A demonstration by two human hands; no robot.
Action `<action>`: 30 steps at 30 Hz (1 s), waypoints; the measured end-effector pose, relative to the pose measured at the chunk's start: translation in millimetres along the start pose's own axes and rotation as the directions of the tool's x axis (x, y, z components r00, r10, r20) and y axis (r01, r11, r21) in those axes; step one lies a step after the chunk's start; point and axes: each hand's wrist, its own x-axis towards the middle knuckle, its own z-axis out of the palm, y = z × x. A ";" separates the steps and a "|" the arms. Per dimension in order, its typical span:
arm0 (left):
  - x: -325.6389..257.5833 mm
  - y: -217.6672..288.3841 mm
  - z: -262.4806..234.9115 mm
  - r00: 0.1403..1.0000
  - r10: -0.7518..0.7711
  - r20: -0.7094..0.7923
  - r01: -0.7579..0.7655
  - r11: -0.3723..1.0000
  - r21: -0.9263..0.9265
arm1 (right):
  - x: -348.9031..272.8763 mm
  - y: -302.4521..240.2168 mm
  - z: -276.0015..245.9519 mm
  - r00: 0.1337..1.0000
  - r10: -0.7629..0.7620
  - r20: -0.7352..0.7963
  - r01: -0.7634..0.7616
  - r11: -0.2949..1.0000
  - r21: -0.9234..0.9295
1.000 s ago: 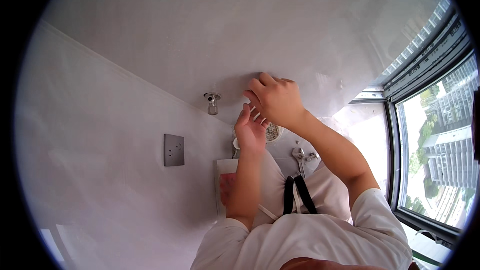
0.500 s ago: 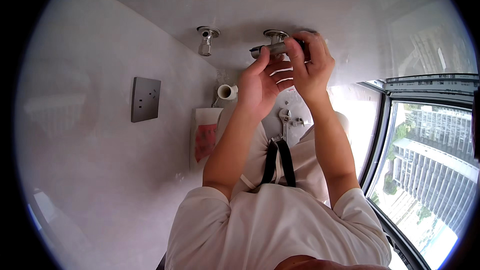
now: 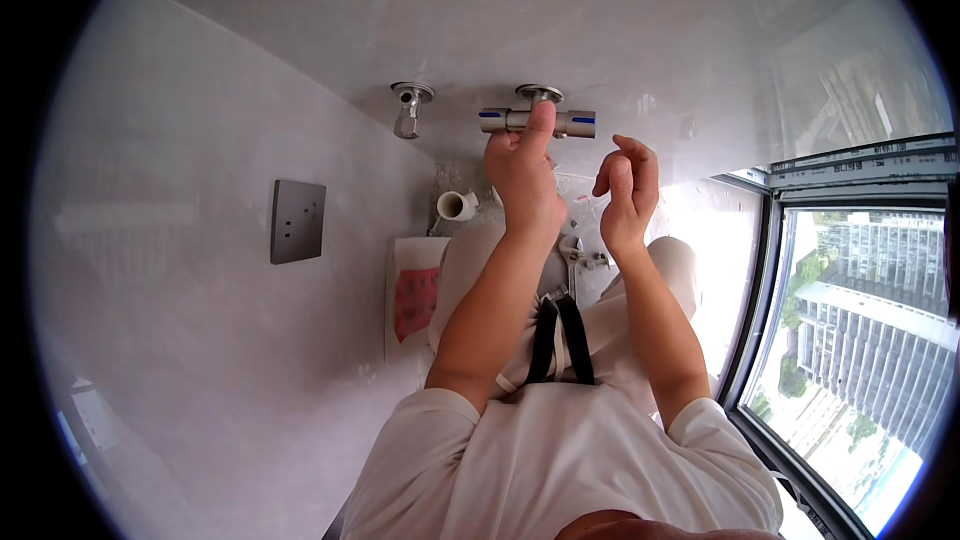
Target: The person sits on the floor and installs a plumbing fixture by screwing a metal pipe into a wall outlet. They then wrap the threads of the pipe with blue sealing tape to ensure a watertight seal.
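Observation:
A grey metal valve (image 3: 575, 123) with blue marks at both ends sticks out of the white wall on a round flange (image 3: 540, 93). My left hand (image 3: 522, 180) is on its middle, with the thumb laid up across the body and the fingers curled just under its left end. A little to the right and lower, my right hand (image 3: 625, 195) hangs free of the valve, its fingers loosely bent and holding nothing.
A second, smaller angle valve (image 3: 409, 108) sits on the wall to the left. A grey wall socket (image 3: 298, 222) is further left. Below lie a white pipe stub (image 3: 457, 205), a white bag with a red print (image 3: 415, 295) and a metal wrench (image 3: 573, 255). A window (image 3: 860, 330) fills the right side.
My right hand has let go of the valve and dropped down to the right. The left hand stays on it. The view has tilted so the valve sits lower in the picture.

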 end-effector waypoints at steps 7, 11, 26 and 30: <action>0.1 -5.9 5.0 0.918 0.392 0.056 -0.396 0.911 0.112 | -26.1 33.6 -30.9 0.946 0.311 -0.095 -0.324 0.921 -0.215; 9.5 -11.2 1.2 0.787 0.608 0.107 -0.606 0.726 0.326 | -25.3 31.4 -30.8 0.943 0.326 -0.061 -0.330 0.908 -0.257; -4.7 29.1 -22.4 0.368 0.643 0.672 -0.653 -0.336 0.679 | -22.3 43.5 -39.5 0.943 0.315 -0.107 -0.331 0.920 -0.210; -18.1 18.4 -48.2 0.950 0.247 0.192 -0.297 0.903 0.311 | -23.7 48.4 -36.1 0.949 0.296 -0.104 -0.312 0.923 -0.224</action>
